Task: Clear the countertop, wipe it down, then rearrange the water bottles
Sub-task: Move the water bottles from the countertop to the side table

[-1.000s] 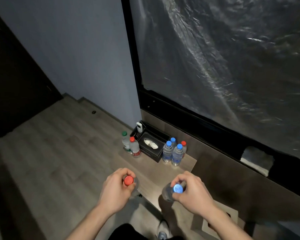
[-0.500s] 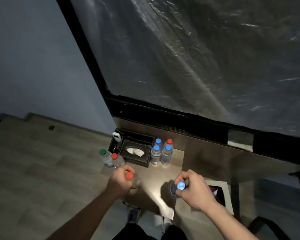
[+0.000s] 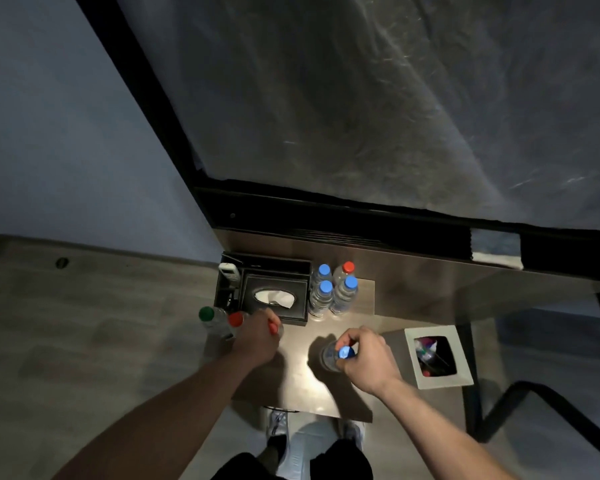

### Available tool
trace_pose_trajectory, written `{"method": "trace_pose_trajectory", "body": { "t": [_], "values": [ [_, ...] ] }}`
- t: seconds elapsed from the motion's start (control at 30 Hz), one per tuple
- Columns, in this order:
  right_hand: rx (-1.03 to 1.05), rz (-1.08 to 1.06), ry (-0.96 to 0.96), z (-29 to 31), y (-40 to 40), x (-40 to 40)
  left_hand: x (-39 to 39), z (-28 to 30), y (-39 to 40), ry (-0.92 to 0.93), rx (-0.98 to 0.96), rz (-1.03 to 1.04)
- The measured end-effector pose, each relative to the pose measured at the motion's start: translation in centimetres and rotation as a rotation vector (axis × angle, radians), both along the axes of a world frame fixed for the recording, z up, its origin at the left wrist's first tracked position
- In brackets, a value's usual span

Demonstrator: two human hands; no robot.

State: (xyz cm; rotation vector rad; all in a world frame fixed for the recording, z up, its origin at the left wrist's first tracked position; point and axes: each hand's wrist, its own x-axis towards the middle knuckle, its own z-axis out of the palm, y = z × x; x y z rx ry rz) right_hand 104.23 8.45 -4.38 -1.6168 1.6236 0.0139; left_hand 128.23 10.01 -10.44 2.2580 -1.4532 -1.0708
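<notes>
My left hand [image 3: 257, 336] grips the top of a red-capped water bottle [image 3: 274, 328] over the brown countertop [image 3: 302, 386], just in front of the tissue box. My right hand [image 3: 368, 358] grips a blue-capped water bottle [image 3: 331, 355] by its neck, upright over the counter's middle. Several bottles [image 3: 333, 292] with blue caps and one red cap stand in a cluster at the back. At the counter's left edge stand a green-capped bottle [image 3: 208, 315] and a red-capped bottle [image 3: 236, 320].
A black tissue box [image 3: 274, 299] sits in a black organiser [image 3: 229, 292] holding a white remote [image 3: 229, 271]. A white bin [image 3: 437, 358] with rubbish stands to the right on the floor. A plastic-covered dark panel rises behind. My shoes [image 3: 278, 424] show below the counter's front edge.
The camera has tilted down over the counter. Both hands have carried their bottles forward; the left one now sits close to the tissue box and the two left-edge bottles.
</notes>
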Motion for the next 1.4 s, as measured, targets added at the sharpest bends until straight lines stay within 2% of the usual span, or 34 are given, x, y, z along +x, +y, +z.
{"method": "trace_pose_trajectory", "body": {
  "t": [0.13, 0.27, 0.73, 0.87, 1.17, 1.4],
  "values": [
    [0.022, 0.007, 0.006, -1.8, -0.5, 3.0, 1.3, -0.7, 0.6, 0.033, -0.024, -0.022],
    [0.019, 0.035, 0.021, -3.0, -1.0, 6.0, 2.5, -1.0, 1.6, 0.054, -0.016, -0.138],
    [-0.008, 0.127, 0.043, -5.4, -2.0, 12.4, 4.1, -1.0, 4.2, -0.043, 0.061, -0.410],
    [-0.012, 0.115, 0.045, -5.4, -2.1, 12.2, 3.7, -1.2, 4.1, -0.048, 0.043, -0.383],
    [0.015, 0.157, 0.064, -5.1, -1.7, 10.5, 2.3, -2.4, 0.4, 0.007, 0.010, -0.087],
    [0.052, 0.142, 0.040, -4.3, -0.4, 9.4, 2.7, -2.5, -0.9, -0.021, 0.035, -0.085]
  ]
}}
